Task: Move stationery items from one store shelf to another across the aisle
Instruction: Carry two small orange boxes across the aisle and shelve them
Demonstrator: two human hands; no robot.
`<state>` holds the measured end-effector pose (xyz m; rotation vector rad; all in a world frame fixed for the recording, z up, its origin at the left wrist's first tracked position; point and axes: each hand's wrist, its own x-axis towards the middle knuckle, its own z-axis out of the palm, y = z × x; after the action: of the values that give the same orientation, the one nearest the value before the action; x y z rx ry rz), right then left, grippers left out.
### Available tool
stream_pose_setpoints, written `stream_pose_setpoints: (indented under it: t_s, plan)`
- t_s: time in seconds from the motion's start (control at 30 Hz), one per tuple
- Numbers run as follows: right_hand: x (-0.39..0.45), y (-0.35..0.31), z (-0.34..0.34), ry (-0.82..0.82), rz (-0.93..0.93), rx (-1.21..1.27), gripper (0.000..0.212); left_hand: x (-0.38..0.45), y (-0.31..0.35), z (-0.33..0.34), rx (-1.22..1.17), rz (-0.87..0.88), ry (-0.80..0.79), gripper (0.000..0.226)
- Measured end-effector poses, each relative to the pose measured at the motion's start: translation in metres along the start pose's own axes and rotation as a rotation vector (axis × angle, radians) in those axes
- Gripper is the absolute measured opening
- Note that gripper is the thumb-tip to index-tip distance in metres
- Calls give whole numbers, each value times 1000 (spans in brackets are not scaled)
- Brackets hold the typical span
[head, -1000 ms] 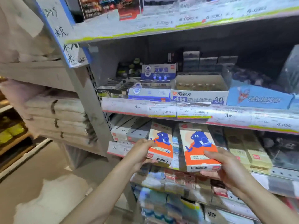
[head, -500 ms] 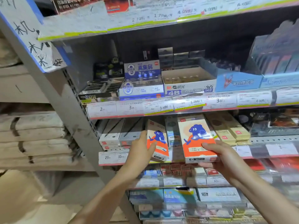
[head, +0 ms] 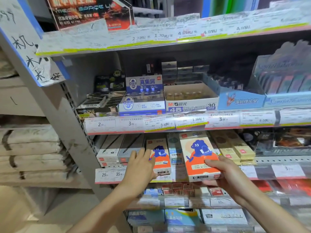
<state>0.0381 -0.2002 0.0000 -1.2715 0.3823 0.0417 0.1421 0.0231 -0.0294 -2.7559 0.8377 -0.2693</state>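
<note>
Two orange dinosaur boxes sit at the shelf front, your hands on both.

Nearest, at five o'clock, your right hand point(head: 223, 172) grips the larger orange box point(head: 199, 157), fingers curled over its lower face and thumb under its front edge, which juts just past the price rail point(head: 277, 172). At seven o'clock your left hand point(head: 140, 167) has loosened since a second ago: fingers nearly straight, resting against the left side of the smaller orange box point(head: 159, 154), which now lies on the shelf; that one looks placed, the other nearly so. Farther up, at twelve o'clock, the open 4B eraser carton point(head: 188, 105) shows a row of yellowish erasers inside. Beside it, a blue display box point(head: 143, 105) holds small packs I cannot make out.
</note>
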Motion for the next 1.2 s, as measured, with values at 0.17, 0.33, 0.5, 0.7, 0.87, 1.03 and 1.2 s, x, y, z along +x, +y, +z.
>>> stream_pose_setpoints:
  t_s: [0.17,0.33,0.5,0.7,0.87,1.03,1.2]
  plan:
    - [12,-5,4,-15,6,-11,35,11,-12,12,-24,-36,-22,62]
    - [28,-6,18,-31,-2,-64,34,16,-15,22,-36,-58,-17,62]
    - [53,-12,44,-66,-72,-214,30,21,-15,29,-61,-64,98,60]
    - [86,-14,72,-27,-93,-427,39,16,-32,12,-579,-141,94,102]
    - [97,-9,92,-16,-54,-500,21,15,-45,11,-562,-91,13,112]
    - [103,-4,102,-12,-152,-702,26,20,-42,21,-441,-52,-31,106]
    - [105,-13,95,-178,-221,-1011,35,20,-44,24,-469,-59,8,98]
